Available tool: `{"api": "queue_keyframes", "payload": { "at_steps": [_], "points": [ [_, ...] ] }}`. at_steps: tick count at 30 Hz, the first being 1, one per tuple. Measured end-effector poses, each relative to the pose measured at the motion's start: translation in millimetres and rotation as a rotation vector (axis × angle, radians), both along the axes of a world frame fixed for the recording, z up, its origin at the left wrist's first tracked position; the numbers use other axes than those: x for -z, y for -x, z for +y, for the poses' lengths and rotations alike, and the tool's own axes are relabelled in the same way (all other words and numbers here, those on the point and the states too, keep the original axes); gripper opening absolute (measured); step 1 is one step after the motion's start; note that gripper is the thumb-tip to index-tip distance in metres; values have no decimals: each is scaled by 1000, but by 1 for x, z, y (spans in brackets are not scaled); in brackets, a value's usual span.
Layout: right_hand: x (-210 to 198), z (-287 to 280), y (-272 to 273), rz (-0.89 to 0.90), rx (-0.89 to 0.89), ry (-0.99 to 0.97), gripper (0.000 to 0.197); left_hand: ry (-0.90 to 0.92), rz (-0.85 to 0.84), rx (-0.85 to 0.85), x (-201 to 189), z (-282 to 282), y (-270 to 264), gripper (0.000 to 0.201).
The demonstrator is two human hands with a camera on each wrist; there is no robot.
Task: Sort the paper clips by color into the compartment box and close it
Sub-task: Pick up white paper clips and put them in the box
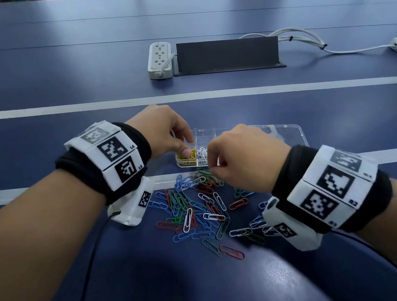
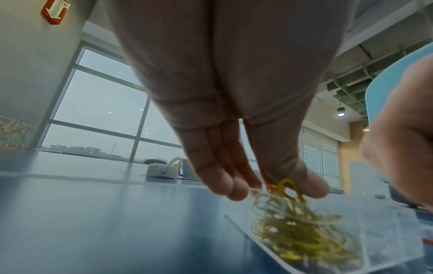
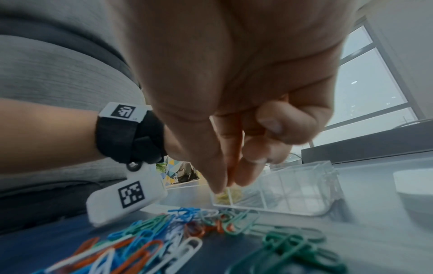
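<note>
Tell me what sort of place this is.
Probably an office or meeting room. A long blue table carries a white power strip beside a dark cable cover, large windows look out on trees, and open ceiling ducting hangs overhead.

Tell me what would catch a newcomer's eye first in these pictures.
The loose paper clips, blue, red, green and white, are scattered on the blue table between the forearms. Just beyond, the left hand pinches a yellow clip over the yellow-filled compartment of the clear box, while the right hand hovers beside it.
</note>
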State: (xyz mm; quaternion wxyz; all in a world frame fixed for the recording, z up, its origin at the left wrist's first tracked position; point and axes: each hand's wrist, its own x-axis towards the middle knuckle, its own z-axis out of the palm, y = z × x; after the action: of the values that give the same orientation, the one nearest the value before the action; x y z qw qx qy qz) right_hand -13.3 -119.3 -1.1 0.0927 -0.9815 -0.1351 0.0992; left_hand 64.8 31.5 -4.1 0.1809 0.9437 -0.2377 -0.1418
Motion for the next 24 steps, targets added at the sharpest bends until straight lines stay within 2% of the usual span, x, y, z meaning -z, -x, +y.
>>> {"api": "queue_keyframes", "payload": {
  "at_steps": [3,11,14,18,24],
  "points": [
    [3,1,4,49,-21,-6,18,36,-28,-11,0,0,-1,18],
    [3,1,4,175,-32,32,27,41,24,-4,-1,5,0,26],
    [3,0,4,185,-30,18,23,47,0,-7,4,3,-1,23],
    [3,-3,5,150,-41,-33,13,59,-97,13,5,3,-2,17],
    [2,2,12,136,-90,-10,18,102,-261,49,-2,7,5,13]
  ]
}}
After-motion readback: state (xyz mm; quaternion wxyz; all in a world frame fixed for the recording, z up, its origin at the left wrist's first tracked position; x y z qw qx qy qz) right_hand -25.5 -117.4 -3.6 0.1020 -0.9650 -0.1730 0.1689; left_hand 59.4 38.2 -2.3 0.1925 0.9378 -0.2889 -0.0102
